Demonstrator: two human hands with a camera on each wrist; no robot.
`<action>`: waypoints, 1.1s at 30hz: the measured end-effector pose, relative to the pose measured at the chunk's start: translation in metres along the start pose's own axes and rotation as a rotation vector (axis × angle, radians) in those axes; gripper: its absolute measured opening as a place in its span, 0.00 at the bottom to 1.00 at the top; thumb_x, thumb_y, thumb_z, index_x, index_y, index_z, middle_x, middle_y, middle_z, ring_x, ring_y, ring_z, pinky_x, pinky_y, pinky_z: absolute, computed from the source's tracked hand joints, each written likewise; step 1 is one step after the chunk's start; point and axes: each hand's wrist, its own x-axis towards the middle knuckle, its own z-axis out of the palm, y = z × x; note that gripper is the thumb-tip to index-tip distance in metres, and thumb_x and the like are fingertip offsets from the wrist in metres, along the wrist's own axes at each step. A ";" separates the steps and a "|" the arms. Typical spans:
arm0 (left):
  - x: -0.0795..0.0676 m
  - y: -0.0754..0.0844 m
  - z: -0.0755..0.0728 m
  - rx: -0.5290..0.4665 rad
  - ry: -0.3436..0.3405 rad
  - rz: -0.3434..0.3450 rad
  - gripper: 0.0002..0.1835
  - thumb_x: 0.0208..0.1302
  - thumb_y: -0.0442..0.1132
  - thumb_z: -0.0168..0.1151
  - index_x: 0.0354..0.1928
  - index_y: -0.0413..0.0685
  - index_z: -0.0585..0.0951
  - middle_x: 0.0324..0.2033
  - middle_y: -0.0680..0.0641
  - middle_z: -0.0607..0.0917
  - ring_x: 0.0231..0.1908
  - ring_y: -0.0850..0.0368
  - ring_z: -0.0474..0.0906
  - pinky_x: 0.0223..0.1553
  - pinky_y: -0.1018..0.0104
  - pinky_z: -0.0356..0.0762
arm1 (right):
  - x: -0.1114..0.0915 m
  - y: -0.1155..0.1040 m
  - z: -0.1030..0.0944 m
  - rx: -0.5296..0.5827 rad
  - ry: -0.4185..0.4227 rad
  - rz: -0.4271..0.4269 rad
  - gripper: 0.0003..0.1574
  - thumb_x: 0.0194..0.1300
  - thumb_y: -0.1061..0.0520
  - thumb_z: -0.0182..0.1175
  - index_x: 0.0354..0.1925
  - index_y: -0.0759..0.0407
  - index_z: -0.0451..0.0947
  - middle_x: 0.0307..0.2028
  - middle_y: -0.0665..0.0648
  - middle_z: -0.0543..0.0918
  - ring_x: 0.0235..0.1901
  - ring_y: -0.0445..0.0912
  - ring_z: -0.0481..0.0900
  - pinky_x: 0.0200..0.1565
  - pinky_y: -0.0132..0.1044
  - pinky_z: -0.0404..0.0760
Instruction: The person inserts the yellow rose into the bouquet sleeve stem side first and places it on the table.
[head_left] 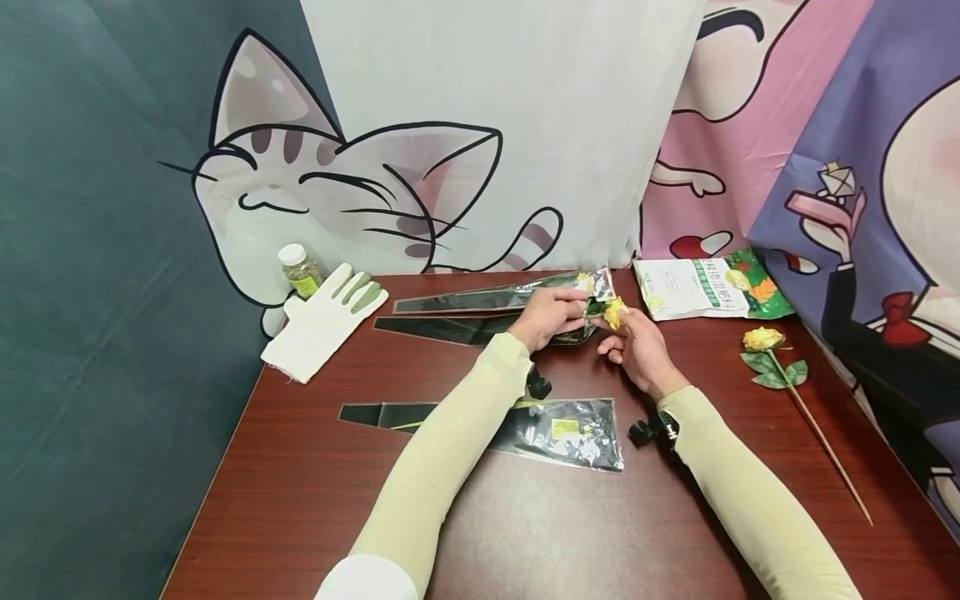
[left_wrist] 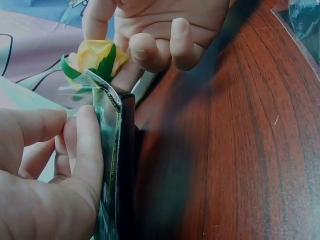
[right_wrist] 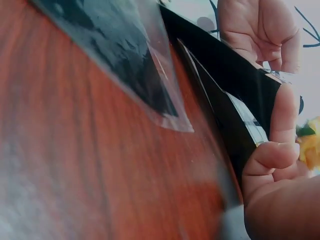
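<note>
My left hand pinches the mouth of a black flower sleeve with a clear plastic front. A yellow rose with green leaves pokes out of that mouth, its stem running down inside the sleeve in the left wrist view. My right hand holds the rose by its head between thumb and forefinger, the other fingers loosely curled. In the left wrist view the rose head sits just above the sleeve's clear edge. Seen from the right wrist, the rose is partly hidden behind my fingers.
Behind lies another sleeve with a yellow flower in it. A third sleeve lies nearer me, under my left forearm. A single rose and a green-white packet are right; gloves and a jar are left.
</note>
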 end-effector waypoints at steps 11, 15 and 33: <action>0.000 0.002 0.001 0.003 0.025 -0.013 0.18 0.72 0.26 0.63 0.61 0.40 0.87 0.57 0.45 0.87 0.53 0.52 0.88 0.49 0.65 0.91 | 0.005 -0.002 0.007 -0.202 0.038 0.016 0.07 0.82 0.50 0.57 0.49 0.52 0.77 0.31 0.45 0.85 0.18 0.39 0.80 0.20 0.26 0.69; 0.000 0.003 0.001 0.003 0.025 -0.020 0.19 0.72 0.26 0.63 0.63 0.38 0.85 0.56 0.46 0.88 0.52 0.54 0.88 0.49 0.65 0.91 | 0.006 -0.001 0.011 -0.317 0.074 -0.007 0.09 0.82 0.49 0.58 0.52 0.49 0.73 0.28 0.45 0.83 0.17 0.39 0.79 0.19 0.26 0.68; -0.001 0.007 0.001 0.088 -0.004 -0.011 0.18 0.73 0.29 0.62 0.63 0.38 0.85 0.48 0.48 0.89 0.41 0.61 0.87 0.46 0.68 0.91 | 0.012 0.004 0.013 -0.654 0.144 -0.227 0.15 0.75 0.55 0.65 0.52 0.63 0.76 0.15 0.45 0.73 0.10 0.39 0.67 0.15 0.34 0.71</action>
